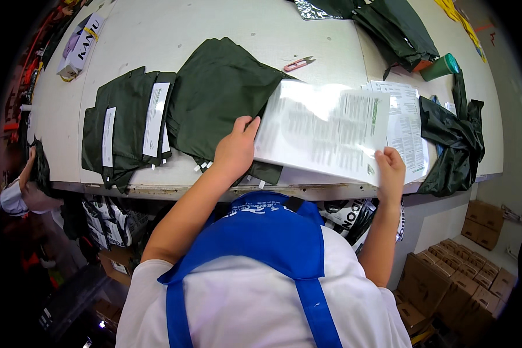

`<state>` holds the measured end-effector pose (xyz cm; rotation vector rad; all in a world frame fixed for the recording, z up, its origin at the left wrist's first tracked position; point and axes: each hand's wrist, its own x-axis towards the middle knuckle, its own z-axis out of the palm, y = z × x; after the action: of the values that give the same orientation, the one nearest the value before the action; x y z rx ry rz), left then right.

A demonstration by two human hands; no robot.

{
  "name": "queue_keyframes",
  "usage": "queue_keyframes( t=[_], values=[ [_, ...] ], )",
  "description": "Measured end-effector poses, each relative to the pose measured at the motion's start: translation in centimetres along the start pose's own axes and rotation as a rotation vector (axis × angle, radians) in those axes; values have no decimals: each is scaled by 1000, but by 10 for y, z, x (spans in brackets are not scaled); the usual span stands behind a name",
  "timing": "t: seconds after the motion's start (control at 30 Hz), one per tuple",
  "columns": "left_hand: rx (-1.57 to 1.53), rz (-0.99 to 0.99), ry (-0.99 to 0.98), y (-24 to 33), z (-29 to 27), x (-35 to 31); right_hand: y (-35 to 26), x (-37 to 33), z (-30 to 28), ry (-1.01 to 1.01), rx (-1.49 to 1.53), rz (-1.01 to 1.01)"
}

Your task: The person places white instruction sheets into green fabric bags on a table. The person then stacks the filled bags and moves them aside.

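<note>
We are standing in what is looking like a workshop for sewn goods. A long pale tabletop (156, 43) is running across the frame, and left of centre we are seeing dark green cloth pieces (132, 124) lying in piles with white labels (156, 119). Pink-handled snips (298, 64) are lying above centre, printed sheets (410, 130) at right. Brown cardboard boxes (423, 284) are standing at lower right, while black-and-white packages (119, 223) are sitting beneath the tabletop. We are wearing a blue apron (261, 235); another person (14, 198) is showing at the left edge.
</note>
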<state>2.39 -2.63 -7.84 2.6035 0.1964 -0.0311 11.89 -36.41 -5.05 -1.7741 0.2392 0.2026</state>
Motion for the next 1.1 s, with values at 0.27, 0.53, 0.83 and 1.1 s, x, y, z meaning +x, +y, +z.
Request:
queue_keyframes(
  t=[0.27,0.53,0.83,1.1],
  values=[
    [-166,75,-68,16,7,3,34,-19,130,-311,-164,24],
    [-220,-40,-102,1,17,-9,74,-26,177,-189,148,132],
    [-197,-54,-164,-2,16,-5,51,-24,172,-481,64,381],
    [-173,-74,-107,-12,4,-6,54,21,101,-141,-140,102]
  ],
)
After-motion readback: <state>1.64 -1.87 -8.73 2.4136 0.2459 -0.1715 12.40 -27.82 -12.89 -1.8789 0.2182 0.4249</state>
